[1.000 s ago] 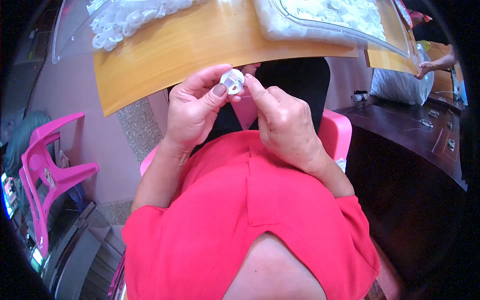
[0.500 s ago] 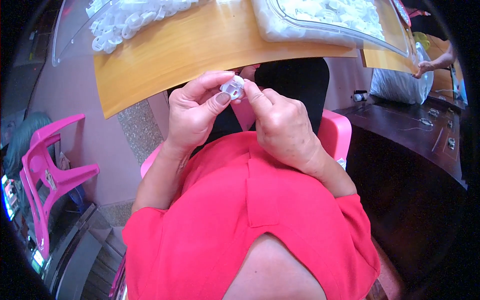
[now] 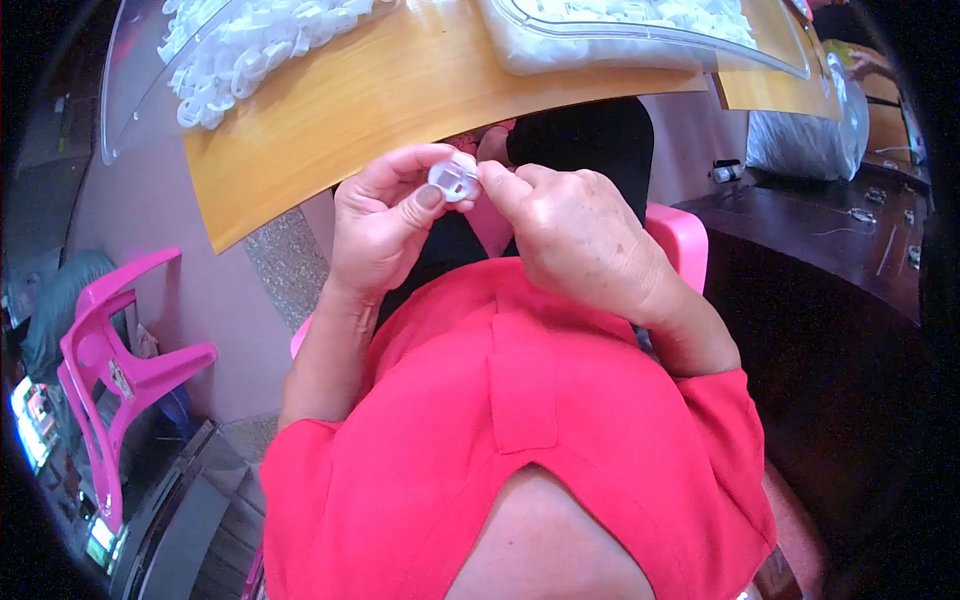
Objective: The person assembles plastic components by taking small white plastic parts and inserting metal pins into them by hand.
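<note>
Between the thumb and fingers of my left hand (image 3: pixel 385 205) is a small round white plastic part (image 3: pixel 453 180) with a recess and a slot in its face. My right hand (image 3: pixel 585 225) is closed, its thumb and index finger pinching at the right edge of that same part. Whether the right fingertips hold a separate small piece there is too small to tell. Both hands are above my lap, just in front of the near edge of the wooden table (image 3: pixel 400 110).
Many loose white plastic parts (image 3: pixel 240 70) lie on the table at the left, behind a clear tray edge. A clear tub (image 3: pixel 560 58) of similar parts stands at the right. A pink chair (image 3: pixel 120 355) is at left; a clear plastic bag (image 3: pixel 800 145) sits on a dark surface.
The white part has shifted slightly left and turned its recessed face more toward me. My right hand's fingers are bent more tightly at its edge. The view has tilted a little.
</note>
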Action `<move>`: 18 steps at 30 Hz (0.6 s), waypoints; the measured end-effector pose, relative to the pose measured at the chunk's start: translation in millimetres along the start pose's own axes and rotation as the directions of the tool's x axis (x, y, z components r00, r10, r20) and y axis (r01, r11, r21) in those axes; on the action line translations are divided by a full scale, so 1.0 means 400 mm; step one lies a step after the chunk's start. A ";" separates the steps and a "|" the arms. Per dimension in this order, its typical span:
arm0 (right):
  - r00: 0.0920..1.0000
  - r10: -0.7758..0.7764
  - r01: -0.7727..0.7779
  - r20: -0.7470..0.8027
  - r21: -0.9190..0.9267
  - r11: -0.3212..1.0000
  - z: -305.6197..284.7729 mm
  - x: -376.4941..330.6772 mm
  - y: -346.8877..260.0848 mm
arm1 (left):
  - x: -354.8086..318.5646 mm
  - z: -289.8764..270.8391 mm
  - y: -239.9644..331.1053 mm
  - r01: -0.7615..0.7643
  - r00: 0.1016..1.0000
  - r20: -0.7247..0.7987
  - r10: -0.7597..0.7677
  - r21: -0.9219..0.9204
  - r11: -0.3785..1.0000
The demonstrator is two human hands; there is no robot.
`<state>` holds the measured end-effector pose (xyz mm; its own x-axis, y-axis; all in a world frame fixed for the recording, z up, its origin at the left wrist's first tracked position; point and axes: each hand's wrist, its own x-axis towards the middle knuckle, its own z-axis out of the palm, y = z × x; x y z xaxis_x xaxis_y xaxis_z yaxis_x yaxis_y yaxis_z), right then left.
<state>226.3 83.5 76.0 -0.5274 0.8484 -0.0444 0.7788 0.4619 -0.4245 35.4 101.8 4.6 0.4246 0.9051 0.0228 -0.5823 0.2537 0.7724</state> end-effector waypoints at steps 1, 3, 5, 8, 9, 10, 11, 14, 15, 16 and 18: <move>0.999 0.034 -0.034 -0.022 -0.005 0.999 -0.003 -0.001 -0.006 | 0.001 0.002 0.001 0.042 0.997 -0.055 -0.047 -0.097 0.994; 0.996 0.071 -0.071 -0.046 -0.004 0.997 0.000 -0.003 -0.013 | 0.002 -0.001 0.003 0.035 0.998 -0.056 -0.039 -0.079 0.996; 0.995 0.069 -0.069 -0.069 -0.011 0.998 0.010 -0.006 -0.015 | 0.002 -0.001 0.003 0.029 0.996 -0.080 -0.036 -0.085 0.996; 0.996 0.065 -0.066 -0.065 -0.005 0.998 0.014 -0.002 -0.017 | 0.002 -0.003 0.004 0.047 0.996 -0.070 -0.052 -0.066 0.997; 0.996 0.066 -0.067 -0.065 -0.004 0.998 0.016 -0.003 -0.017 | 0.002 -0.003 0.004 0.049 0.996 -0.070 -0.053 -0.066 0.997; 0.995 0.068 -0.070 -0.078 -0.013 0.997 0.019 -0.002 -0.016 | 0.002 -0.002 0.004 0.046 0.996 -0.069 -0.049 -0.047 0.998; 0.993 0.070 -0.073 -0.090 -0.022 0.997 0.021 -0.001 -0.016 | 0.002 -0.002 0.003 0.042 0.997 -0.068 -0.044 -0.028 0.999; 0.994 0.082 -0.088 -0.078 -0.070 0.994 0.023 0.002 -0.023 | 0.002 -0.001 0.003 0.032 0.996 -0.080 -0.033 -0.007 0.999; 0.993 0.083 -0.088 -0.078 -0.070 0.994 0.024 0.002 -0.025 | 0.002 -0.001 0.003 0.032 0.996 -0.080 -0.033 -0.007 0.999; 0.993 0.080 -0.088 -0.085 -0.099 0.991 0.025 0.002 -0.027 | 0.002 0.000 0.002 0.024 0.997 -0.079 -0.024 -0.004 1.000; 0.993 0.078 -0.090 -0.092 -0.128 0.988 0.027 0.001 -0.030 | 0.001 0.000 -0.001 0.015 0.997 -0.076 -0.016 -0.003 1.000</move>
<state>213.1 75.5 71.5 -0.4315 0.9021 0.0059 0.8600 0.4134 -0.2991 35.6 102.1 4.4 0.3794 0.9244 -0.0379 -0.5780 0.2688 0.7705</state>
